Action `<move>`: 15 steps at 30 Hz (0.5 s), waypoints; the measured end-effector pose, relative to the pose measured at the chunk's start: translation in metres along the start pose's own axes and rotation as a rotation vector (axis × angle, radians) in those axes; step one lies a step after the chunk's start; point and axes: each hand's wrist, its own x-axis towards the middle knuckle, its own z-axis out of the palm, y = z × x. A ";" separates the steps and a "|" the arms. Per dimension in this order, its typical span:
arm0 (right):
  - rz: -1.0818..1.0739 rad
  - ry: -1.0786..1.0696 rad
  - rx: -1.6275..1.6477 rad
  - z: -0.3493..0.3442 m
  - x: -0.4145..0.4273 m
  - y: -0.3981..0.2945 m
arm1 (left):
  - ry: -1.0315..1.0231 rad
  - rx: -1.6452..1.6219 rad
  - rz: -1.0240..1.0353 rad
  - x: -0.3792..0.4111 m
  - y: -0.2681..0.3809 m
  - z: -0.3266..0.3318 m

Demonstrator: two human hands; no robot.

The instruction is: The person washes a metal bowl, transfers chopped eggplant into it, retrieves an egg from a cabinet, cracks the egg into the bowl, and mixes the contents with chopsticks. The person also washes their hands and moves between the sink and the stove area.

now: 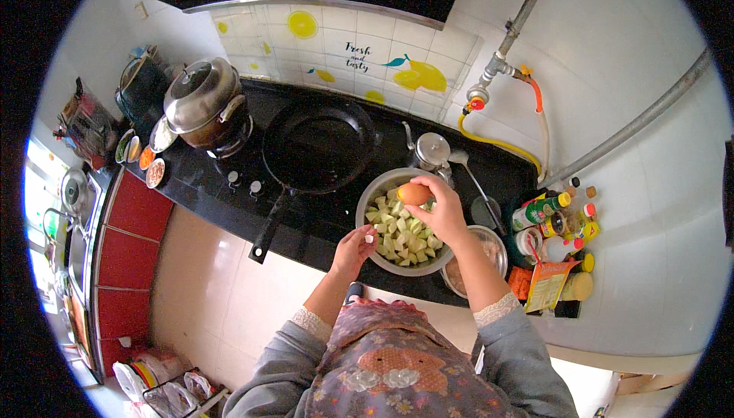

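Observation:
My right hand (441, 208) holds a brown egg (414, 194) above the right part of a metal bowl (367, 197). An orange-yellow spot shows at the egg's left end, perhaps an opening in the shell. Pale green diced vegetable pieces (401, 234) fill much of that bowl. At its lower left rim, my left hand (355, 249) pinches a small white piece (369, 239), which looks like eggshell. Under my right forearm, partly hidden, stands a second metal bowl (502, 257) with pinkish food in it.
A black wok (321, 148) sits on the stove, its handle toward the front edge. Left of it stand a lidded steel pot (200, 99) and small dishes of chopped food (155, 173). A ladle (479, 185), a metal canister (433, 149) and several sauce bottles (542, 211) are at right.

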 end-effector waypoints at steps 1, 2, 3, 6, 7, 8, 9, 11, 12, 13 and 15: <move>-0.016 0.006 -0.012 0.001 -0.003 -0.001 | 0.005 -0.003 -0.001 -0.001 -0.001 -0.001; 0.002 0.009 -0.005 0.002 -0.007 -0.001 | 0.009 -0.005 -0.001 -0.001 -0.002 -0.002; 0.019 0.013 0.001 0.004 -0.012 0.000 | 0.012 -0.008 -0.001 -0.001 -0.001 0.000; 0.049 0.023 0.047 0.006 -0.027 0.000 | 0.031 -0.025 -0.022 -0.008 0.002 0.007; 0.056 0.026 0.066 0.005 -0.032 0.001 | 0.025 -0.024 -0.023 -0.006 0.000 0.006; 0.048 -0.003 0.025 0.003 -0.037 0.002 | 0.019 -0.023 -0.024 -0.004 -0.003 0.003; 0.059 -0.017 0.033 0.003 -0.041 0.000 | 0.016 -0.020 -0.027 -0.005 -0.005 0.000; 0.081 -0.046 0.049 0.002 -0.046 -0.006 | 0.029 -0.027 -0.032 -0.005 -0.009 -0.003; 0.082 -0.052 0.048 0.002 -0.049 -0.004 | 0.033 -0.030 -0.037 -0.006 -0.010 -0.003; 0.082 -0.058 0.047 0.004 -0.053 0.000 | 0.027 -0.029 -0.041 -0.007 -0.011 -0.003; 0.084 -0.035 0.052 0.005 -0.055 0.003 | 0.013 -0.029 -0.048 -0.007 -0.011 -0.002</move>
